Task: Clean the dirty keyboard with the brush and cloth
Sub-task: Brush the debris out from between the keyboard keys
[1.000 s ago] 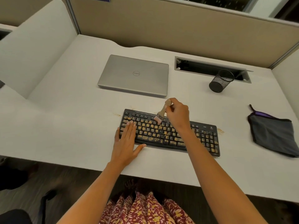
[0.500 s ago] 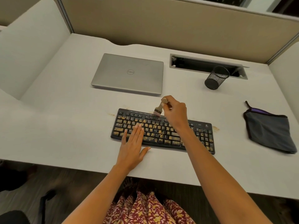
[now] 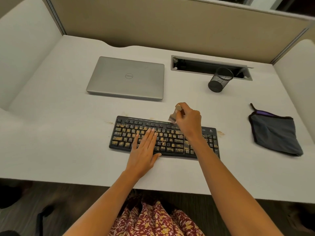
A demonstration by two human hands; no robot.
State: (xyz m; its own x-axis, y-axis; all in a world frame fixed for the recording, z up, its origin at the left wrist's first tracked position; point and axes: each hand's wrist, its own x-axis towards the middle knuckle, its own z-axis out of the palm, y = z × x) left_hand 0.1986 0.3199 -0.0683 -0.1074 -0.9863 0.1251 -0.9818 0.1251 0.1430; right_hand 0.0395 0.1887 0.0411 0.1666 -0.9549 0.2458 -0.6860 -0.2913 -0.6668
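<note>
A black keyboard speckled with yellow-brown crumbs lies near the desk's front edge. My left hand rests flat on its middle keys, fingers straight and together. My right hand grips a small wooden-handled brush, whose bristles touch the keyboard's top row right of centre. A dark grey cloth with a purple edge lies on the desk to the right, apart from both hands.
A shut silver laptop lies behind the keyboard. A black mesh pen cup stands by an open cable slot at the back right. Crumbs lie on the desk at both keyboard ends. Partition walls enclose the white desk.
My right hand has swept the brush from the upper middle keys back to the top row and to the right. My left hand has slid rightward along the keys.
</note>
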